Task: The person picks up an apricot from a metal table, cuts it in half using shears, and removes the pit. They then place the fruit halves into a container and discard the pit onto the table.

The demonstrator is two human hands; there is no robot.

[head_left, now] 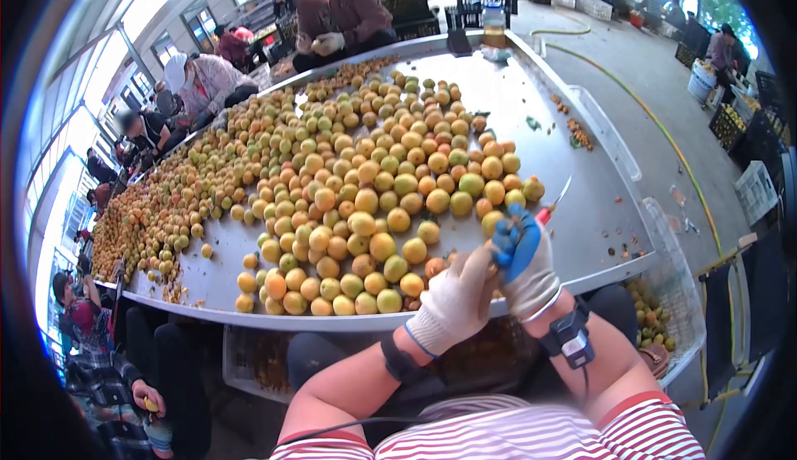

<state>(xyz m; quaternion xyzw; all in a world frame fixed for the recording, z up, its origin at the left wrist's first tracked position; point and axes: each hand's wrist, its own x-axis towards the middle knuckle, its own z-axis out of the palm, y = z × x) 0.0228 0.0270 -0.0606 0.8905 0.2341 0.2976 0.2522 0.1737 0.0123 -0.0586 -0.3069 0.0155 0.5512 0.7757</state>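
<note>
Both my hands meet above the near edge of the metal table (581, 244). My left hand (457, 298), in a white glove, has its fingers bent together against my right hand; anything between them is hidden. A white glove with blue on the fingers covers my right hand (525, 265), which is closed on a knife (544, 215) with a red handle, its blade pointing up and right. Yellow-orange fruits (382, 247) lie in a large heap just beyond and left of my hands.
A crate of fruit (652, 315) stands low at the right, another crate (249, 360) under the table's near edge. Co-workers sit along the table's far left side; one (344, 12) wears white gloves. A jar (494, 20) stands at the far end. Peelings (579, 134) lie at the right.
</note>
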